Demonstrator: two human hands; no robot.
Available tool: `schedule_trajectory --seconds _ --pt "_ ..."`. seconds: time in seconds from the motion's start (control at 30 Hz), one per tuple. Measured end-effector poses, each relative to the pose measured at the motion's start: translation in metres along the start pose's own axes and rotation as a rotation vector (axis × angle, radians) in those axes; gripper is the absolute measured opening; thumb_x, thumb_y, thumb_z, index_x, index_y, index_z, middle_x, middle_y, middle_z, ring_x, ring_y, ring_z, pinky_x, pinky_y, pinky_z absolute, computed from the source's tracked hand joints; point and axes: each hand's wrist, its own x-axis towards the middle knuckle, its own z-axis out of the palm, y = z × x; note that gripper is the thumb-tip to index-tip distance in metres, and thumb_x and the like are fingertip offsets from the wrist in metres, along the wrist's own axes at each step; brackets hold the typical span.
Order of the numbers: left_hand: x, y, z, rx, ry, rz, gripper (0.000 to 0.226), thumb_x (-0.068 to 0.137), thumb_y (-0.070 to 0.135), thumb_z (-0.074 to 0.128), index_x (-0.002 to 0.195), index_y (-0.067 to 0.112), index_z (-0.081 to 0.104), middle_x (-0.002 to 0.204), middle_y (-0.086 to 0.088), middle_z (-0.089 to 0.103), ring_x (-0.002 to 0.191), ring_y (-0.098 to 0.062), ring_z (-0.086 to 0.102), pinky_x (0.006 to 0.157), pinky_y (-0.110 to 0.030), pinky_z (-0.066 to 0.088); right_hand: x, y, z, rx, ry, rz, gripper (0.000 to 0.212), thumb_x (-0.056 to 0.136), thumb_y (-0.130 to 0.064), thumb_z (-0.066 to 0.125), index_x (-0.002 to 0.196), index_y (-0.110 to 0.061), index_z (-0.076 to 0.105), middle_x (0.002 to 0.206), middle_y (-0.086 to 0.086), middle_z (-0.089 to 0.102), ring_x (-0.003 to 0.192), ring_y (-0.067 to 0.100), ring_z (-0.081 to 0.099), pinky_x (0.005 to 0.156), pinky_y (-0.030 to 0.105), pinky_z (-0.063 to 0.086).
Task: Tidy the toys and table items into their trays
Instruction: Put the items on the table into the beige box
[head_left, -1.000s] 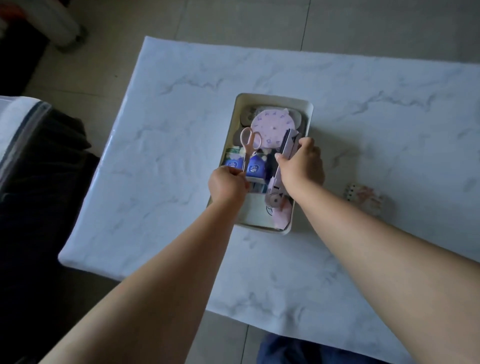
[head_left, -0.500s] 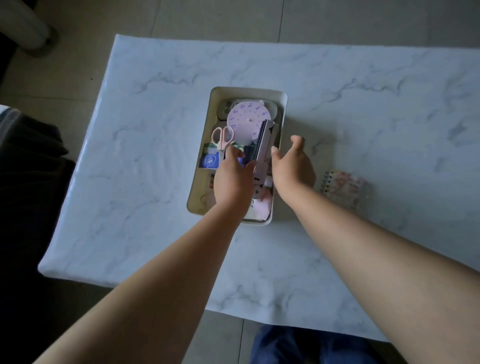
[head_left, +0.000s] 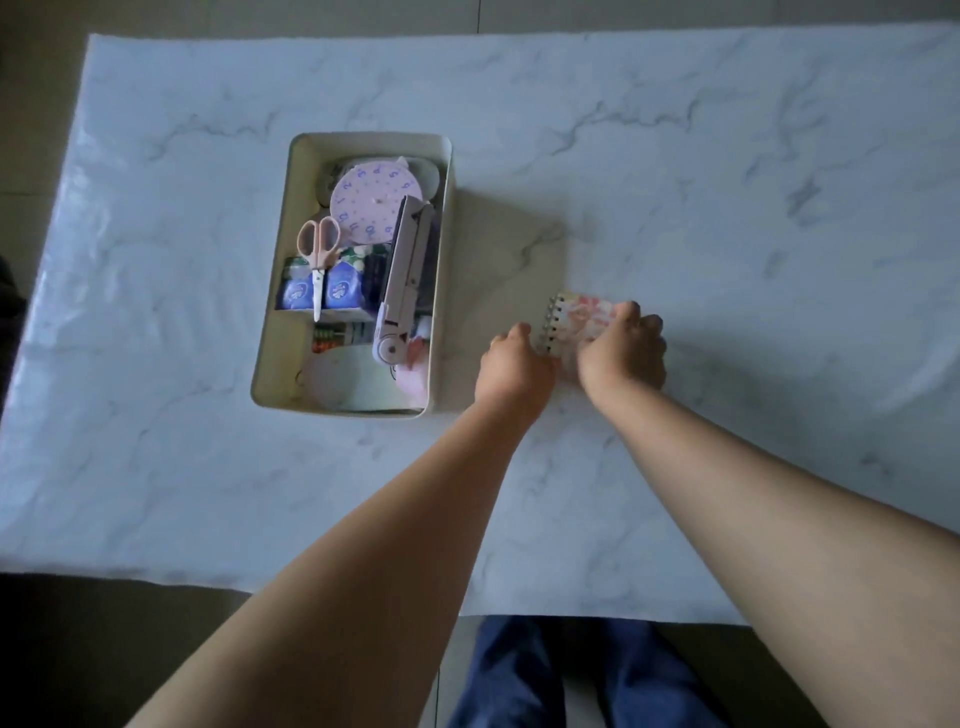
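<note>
Right of the tray (head_left: 441, 291), both hands meet at the spiral notebook (head_left: 576, 322): right hand (head_left: 621, 353) grips it, left hand (head_left: 514, 364) curls against its spiral edge.

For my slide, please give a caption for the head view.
Both hands reach the spiral notebook on the marble table, beside the filled tray.
</note>
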Motion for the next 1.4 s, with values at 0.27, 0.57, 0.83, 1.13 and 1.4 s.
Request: schedule_trajectory --seconds 0.27,0.57,0.83,1.13,1.4 --pt "0.001 0.013 0.034 -0.119 -0.009 -0.126 0.033 0.088 0.016 0.055 0.118 0.002 0.054 0.123 -0.019 0.055 0.109 -0.035 0.054 0.08 -0.027 0.041 0.013 0.032 0.012 0.214 -0.086 0.096 0.051 0.087 -0.02 0.065 0.13 -0.007 0.041 0.135 0.018 0.047 0.12 0.037 0.052 0.095 0.038 0.044" --pt "-0.014 0.013 0.023 -0.42 0.096 -0.238 0.027 0.087 0.018 0.058 0.111 0.008 0.064 0.103 -0.008 0.07 0.096 -0.027 0.065 0.076 -0.028 0.049 0.004 0.02 -0.001 0.37 -0.206 -0.035 0.032 0.087 -0.021 0.062 0.117 -0.011 0.054 0.121 0.01 0.065 0.108 0.03 0.062 0.085 0.032 0.047" --pt "-0.054 -0.002 -0.041 -0.515 0.67 -0.161 0.026 0.102 0.03 0.034 0.117 0.012 0.046 0.107 -0.006 0.063 0.097 -0.022 0.058 0.071 -0.026 0.033 -0.056 -0.061 -0.025 0.599 -0.174 -0.486 0.034 0.088 -0.02 0.063 0.117 -0.012 0.049 0.116 0.006 0.066 0.102 0.028 0.064 0.084 0.036 0.051" --pt "-0.065 -0.083 -0.103 -0.574 0.673 -0.491 0.032 0.091 0.021 0.05 0.119 0.008 0.041 0.125 -0.014 0.054 0.109 -0.036 0.057 0.089 -0.039 0.047 -0.12 -0.14 0.018 0.028 -0.24 -0.926 0.037 0.09 -0.023 0.061 0.125 -0.019 0.049 0.122 0.007 0.063 0.108 0.03 0.059 0.084 0.035 0.047" --pt "-0.065 -0.11 -0.109 -0.384 0.547 -0.362 0.037 0.092 0.016 0.05 0.127 0.008 0.039 0.129 -0.015 0.051 0.113 -0.035 0.054 0.083 -0.036 0.043 -0.116 -0.143 0.054 -0.051 -0.028 -0.947 0.041 0.084 -0.012 0.06 0.123 -0.024 0.062 0.125 0.004 0.056 0.114 0.03 0.044 0.099 0.034 0.037"
